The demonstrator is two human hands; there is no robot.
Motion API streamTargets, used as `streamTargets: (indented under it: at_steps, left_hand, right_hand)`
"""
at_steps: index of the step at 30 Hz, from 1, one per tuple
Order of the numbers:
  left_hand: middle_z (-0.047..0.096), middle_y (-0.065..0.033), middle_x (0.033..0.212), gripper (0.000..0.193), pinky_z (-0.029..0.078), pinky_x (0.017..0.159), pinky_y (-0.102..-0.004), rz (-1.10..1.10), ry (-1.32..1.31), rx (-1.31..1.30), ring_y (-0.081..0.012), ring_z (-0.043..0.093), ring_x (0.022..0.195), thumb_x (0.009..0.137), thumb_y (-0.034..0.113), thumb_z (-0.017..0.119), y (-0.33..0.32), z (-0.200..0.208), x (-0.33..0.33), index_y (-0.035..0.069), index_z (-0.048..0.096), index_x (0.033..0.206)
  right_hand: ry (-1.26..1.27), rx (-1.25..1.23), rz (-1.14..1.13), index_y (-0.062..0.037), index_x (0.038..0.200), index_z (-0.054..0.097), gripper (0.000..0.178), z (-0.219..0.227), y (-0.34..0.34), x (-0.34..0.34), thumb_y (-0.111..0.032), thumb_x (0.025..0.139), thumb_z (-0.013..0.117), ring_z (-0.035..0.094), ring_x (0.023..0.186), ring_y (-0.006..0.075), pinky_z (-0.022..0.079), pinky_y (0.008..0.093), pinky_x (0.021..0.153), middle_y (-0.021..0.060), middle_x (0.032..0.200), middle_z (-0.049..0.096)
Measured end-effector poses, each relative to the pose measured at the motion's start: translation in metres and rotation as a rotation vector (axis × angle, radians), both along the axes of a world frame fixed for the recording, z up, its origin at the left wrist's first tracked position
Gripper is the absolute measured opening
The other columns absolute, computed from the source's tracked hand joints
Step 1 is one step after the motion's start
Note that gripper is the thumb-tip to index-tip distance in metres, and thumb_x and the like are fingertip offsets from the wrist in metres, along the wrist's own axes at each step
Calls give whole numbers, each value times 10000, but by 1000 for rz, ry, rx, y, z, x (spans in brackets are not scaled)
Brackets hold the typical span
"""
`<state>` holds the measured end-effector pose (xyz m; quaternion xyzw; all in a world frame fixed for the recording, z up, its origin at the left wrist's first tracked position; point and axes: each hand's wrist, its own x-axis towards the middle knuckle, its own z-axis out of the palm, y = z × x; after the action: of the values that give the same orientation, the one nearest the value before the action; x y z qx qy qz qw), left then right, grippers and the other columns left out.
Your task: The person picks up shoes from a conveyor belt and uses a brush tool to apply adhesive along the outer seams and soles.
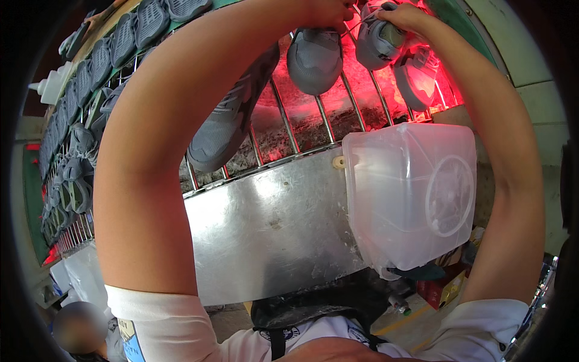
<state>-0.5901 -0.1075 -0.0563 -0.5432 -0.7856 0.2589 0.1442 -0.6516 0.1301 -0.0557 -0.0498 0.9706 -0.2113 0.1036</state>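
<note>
At the top of the view, both my hands are over a rack of metal rods under red light. My left hand (329,13) is closed, its fingertips pinched by a thin pale shoelace (357,25); the frame edge cuts off part of it. Just below it a grey shoe (315,63) points its toe toward me. My right hand (403,16) grips the upper part of another grey shoe (375,48), fingers partly hidden. Close by on the right sits a third shoe (416,78) lit red. A grey shoe with pale laces (226,117) lies partly behind my left forearm.
A translucent plastic bin (410,193) stands on its side against a metal sheet (271,229) in front of the rods. Rows of grey soles and shoes (78,151) fill a conveyor at the left. A white bottle (51,84) stands beyond. Another person (81,329) is at lower left.
</note>
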Motion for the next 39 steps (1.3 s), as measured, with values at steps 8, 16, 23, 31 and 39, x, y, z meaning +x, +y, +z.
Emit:
streamTargets:
  at_steps: [8, 16, 23, 31, 39]
  left_hand:
    - [667, 50, 1185, 200, 402, 1099, -519, 92, -35, -24, -274, 476, 1334, 887, 343, 619, -2, 5, 13, 286, 783, 987]
    - [639, -27, 1255, 231, 406, 1057, -591, 90, 37, 0, -310, 452, 1364, 872, 319, 637, 15, 20, 27, 283, 763, 1061]
    - [640, -44, 1338, 378, 447, 1049, -463, 228, -96, 276, -248, 503, 1320, 859, 332, 649, 10, -2, 6, 133, 713, 1174]
    - [663, -51, 1278, 380, 448, 1059, -436, 214, -110, 285, -268, 547, 1268, 870, 337, 631, 5, -1, 14, 129, 704, 1179]
    - [612, -208, 1307, 345, 505, 1017, -476, 403, -217, 465, -390, 588, 1199, 889, 283, 565, 4, -2, 16, 87, 697, 1141]
  right_hand:
    - [180, 653, 400, -85, 1110, 765, 438, -6, -18, -33, -425, 856, 661, 717, 877, 294, 582, 436, 804, 163, 1040, 753]
    - [246, 781, 373, -151, 1092, 765, 298, 46, -36, 13, -296, 854, 657, 720, 1019, 347, 584, 460, 859, 142, 1108, 743]
    - [374, 619, 668, -63, 977, 758, 225, 34, -40, 40, -103, 767, 687, 728, 951, 347, 589, 452, 797, 154, 989, 755]
    - [69, 885, 568, -191, 1227, 744, 408, 45, -78, 60, -320, 848, 666, 682, 1127, 338, 544, 501, 924, 113, 1259, 715]
    - [160, 1046, 672, -139, 1068, 798, 280, 10, -61, 20, -269, 848, 682, 685, 1110, 358, 567, 485, 916, 131, 1131, 749]
